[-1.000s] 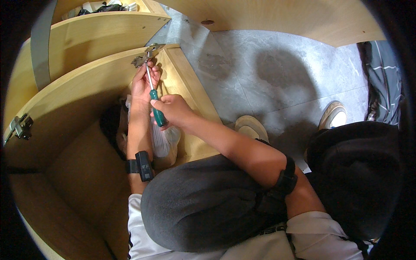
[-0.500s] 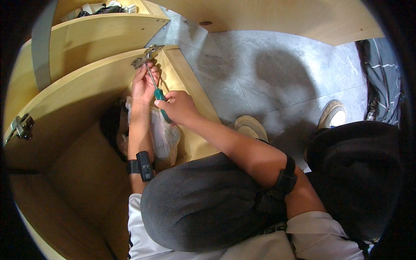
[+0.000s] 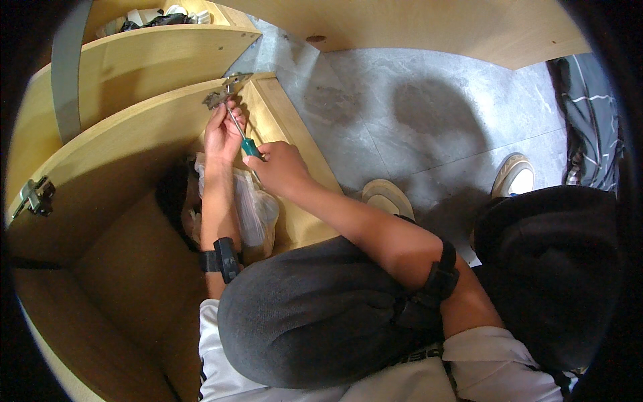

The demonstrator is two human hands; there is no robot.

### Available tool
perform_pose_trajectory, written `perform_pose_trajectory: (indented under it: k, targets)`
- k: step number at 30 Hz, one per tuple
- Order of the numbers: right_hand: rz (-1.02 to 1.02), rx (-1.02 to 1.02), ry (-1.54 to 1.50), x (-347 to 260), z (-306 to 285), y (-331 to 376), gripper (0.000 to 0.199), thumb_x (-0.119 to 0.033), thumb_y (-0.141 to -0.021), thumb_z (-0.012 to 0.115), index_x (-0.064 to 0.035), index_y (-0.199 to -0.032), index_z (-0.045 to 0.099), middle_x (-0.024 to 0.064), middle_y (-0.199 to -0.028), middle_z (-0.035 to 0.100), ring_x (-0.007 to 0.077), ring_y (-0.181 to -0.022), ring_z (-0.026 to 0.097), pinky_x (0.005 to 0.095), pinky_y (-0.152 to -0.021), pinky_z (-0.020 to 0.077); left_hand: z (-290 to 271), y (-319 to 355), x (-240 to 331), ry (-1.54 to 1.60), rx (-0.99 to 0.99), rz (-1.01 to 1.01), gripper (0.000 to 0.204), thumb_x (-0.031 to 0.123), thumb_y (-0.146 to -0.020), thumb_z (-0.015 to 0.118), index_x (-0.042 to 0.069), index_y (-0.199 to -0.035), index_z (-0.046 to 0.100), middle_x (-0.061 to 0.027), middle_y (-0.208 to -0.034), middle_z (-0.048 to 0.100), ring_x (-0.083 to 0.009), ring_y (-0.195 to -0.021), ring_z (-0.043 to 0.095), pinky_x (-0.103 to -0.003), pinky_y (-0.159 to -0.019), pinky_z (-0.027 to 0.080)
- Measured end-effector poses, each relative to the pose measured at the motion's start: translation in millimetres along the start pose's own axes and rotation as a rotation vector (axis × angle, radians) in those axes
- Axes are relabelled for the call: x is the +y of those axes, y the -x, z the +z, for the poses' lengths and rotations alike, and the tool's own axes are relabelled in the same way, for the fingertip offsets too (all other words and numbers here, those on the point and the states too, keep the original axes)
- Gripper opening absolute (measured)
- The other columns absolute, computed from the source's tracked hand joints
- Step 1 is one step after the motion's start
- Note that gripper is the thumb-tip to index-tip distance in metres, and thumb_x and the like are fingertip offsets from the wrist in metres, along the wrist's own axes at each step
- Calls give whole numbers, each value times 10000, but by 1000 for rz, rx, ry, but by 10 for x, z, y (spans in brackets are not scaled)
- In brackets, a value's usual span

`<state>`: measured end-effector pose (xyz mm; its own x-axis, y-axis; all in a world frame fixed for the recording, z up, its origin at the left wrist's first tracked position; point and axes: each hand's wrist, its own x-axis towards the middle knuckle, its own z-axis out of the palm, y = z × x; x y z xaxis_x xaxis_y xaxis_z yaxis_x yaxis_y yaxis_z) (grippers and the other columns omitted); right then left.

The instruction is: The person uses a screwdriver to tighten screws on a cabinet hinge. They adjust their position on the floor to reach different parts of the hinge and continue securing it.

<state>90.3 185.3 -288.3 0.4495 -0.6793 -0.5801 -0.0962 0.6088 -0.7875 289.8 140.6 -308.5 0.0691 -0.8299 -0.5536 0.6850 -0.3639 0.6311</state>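
Note:
My right hand (image 3: 281,169) is closed around the green handle of a screwdriver (image 3: 249,147), whose thin metal shaft points up and to the left. The shaft runs past the fingers of my left hand (image 3: 222,139) to a metal cabinet hinge (image 3: 216,99) at the far corner of a wooden cabinet. My left fingers are curled at the hinge and pinch its near side. Where the screwdriver's tip meets the hinge is too small to make out. A second metal hinge (image 3: 35,197) sits on the cabinet's left edge, away from both hands.
Inside the wooden cabinet (image 3: 127,154), beside my left forearm, stands a clear plastic bag (image 3: 253,211) with pale contents. An open compartment (image 3: 161,33) beyond holds dark and white items. Grey floor tiles (image 3: 375,114) lie to the right, with dark patterned cloth (image 3: 593,120) at the far right.
My right hand has shifted slightly along the screwdriver's handle, covering more of its lower end. My left hand stays at the hinge.

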Motion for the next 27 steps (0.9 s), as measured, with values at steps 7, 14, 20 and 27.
perform_pose_trajectory:
  k: [7, 14, 20, 27]
  targets:
    - [33, 35, -16, -73, -19, 23, 432, -346, -758, 721, 24, -976, 672, 193, -846, 685, 283, -788, 680, 351, -746, 524, -42, 16, 26, 3, 33, 6, 177, 122, -965, 478, -15, -1051, 551, -81, -955, 620, -174, -806, 565, -298, -724, 499]
    - [18, 66, 2, -13, -5, 9, 457, -349, -746, 734, 34, -986, 664, 186, -856, 683, 278, -803, 676, 351, -752, 521, 8, 27, 18, -81, 49, 39, 182, 112, -965, 472, -20, -1059, 553, -93, -958, 627, -184, -795, 571, -310, -715, 505]
    - [24, 70, -20, 20, 0, 11, 430, -327, -753, 724, 36, -975, 662, 176, -842, 680, 267, -792, 673, 345, -740, 520, 62, 15, 14, -161, 19, 51, 184, 108, -959, 482, -29, -1059, 554, -96, -944, 631, -185, -786, 571, -310, -704, 505]
    - [110, -23, -153, 6, -6, -3, 421, -334, -741, 735, 29, -942, 663, 137, -750, 673, 231, -679, 665, 336, -656, 524, 71, -15, 20, -158, 22, 22, 196, 117, -959, 481, -29, -1067, 555, -95, -947, 636, -182, -766, 580, -308, -697, 507]
